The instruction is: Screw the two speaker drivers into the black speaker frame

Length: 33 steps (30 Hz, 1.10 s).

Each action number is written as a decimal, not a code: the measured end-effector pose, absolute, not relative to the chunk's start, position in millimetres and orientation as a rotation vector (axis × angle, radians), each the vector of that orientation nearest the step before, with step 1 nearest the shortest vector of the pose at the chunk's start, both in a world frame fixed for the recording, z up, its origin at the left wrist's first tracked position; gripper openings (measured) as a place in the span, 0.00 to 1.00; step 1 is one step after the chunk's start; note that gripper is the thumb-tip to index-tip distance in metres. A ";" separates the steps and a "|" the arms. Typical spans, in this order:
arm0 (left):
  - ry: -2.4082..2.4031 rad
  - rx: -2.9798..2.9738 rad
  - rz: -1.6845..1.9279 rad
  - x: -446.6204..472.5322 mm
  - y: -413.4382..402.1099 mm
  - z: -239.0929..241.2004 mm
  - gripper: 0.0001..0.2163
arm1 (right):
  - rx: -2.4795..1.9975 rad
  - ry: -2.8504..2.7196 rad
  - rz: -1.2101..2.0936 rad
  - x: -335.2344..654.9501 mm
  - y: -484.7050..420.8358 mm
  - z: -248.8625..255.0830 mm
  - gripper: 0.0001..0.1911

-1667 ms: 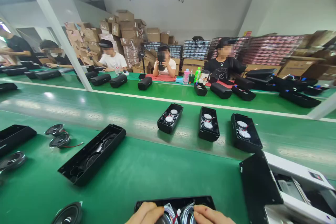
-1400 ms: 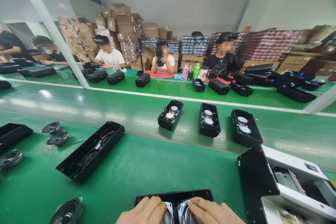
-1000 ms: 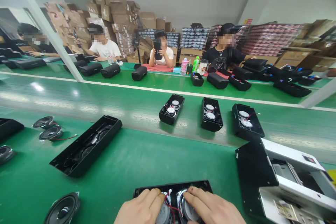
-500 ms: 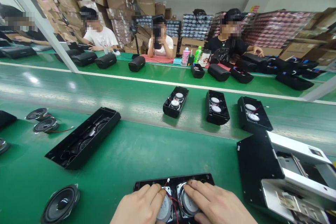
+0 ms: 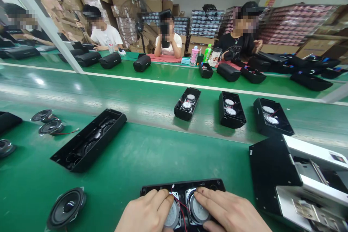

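Note:
At the bottom centre lies a black speaker housing (image 5: 209,185) holding two round silver drivers joined by red wire. My left hand (image 5: 145,212) rests with its fingertips pressed on the left driver (image 5: 172,217). My right hand (image 5: 231,212) presses flat on the right driver (image 5: 198,213). Neither hand lifts anything; both push down into the housing. The lower part of the housing is hidden under my hands.
An empty long black housing (image 5: 89,145) lies to the left, with loose speaker cones (image 5: 66,206) (image 5: 50,127) around it. A black and white machine (image 5: 301,177) stands at right. Three filled housings (image 5: 187,103) (image 5: 232,110) (image 5: 272,116) ride the belt. Several people sit across the line.
My hands slid further onto the two drivers and now press on them. The view tipped down and the three housings on the belt shifted right.

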<state>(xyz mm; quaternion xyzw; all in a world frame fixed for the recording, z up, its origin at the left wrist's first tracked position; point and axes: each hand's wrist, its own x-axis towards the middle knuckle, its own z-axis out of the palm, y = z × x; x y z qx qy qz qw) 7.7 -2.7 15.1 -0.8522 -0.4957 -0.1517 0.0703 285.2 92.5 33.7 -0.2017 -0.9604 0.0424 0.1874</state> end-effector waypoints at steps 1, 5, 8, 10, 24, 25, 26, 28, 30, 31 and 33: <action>-1.492 -2.559 -0.459 8.1 -2.4 14.2 0.12 | -0.567 -2.698 0.109 285.0 92.5 34.5 0.15; -1.530 -2.465 -0.598 12.3 -4.3 -5.0 0.15 | -0.548 -2.698 0.102 284.6 92.6 37.6 0.15; -1.585 -2.356 -0.715 16.2 -8.7 -28.6 0.15 | -0.542 -2.698 0.101 284.6 92.6 38.0 0.16; -1.619 -2.329 -0.712 18.4 -11.3 -40.1 0.14 | -0.536 -2.698 0.093 284.3 92.5 38.1 0.16; -1.534 -2.494 -0.374 11.8 -10.9 3.5 0.11 | -0.559 -2.698 0.085 286.6 91.7 31.1 0.18; -1.535 -2.487 -0.357 11.5 -11.0 5.8 0.12 | -0.568 -2.703 0.083 286.5 91.0 31.3 0.18; -1.533 -2.477 -0.350 11.7 -11.2 7.0 0.12 | -0.574 -2.705 0.082 286.1 90.2 31.8 0.18; -1.528 -2.453 -0.350 13.4 -11.4 7.5 0.12 | -0.591 -2.705 0.081 284.9 88.7 32.7 0.17; -1.525 -2.432 -0.367 16.0 -11.0 7.5 0.12 | -0.610 -2.704 0.092 283.3 87.1 33.3 0.15; -1.527 -2.419 -0.386 17.5 -10.5 7.9 0.12 | -0.615 -2.706 0.102 282.5 86.2 33.4 0.14; -1.536 -2.380 -0.453 20.1 -9.2 9.4 0.11 | -0.628 -2.707 0.116 281.6 84.5 33.1 0.15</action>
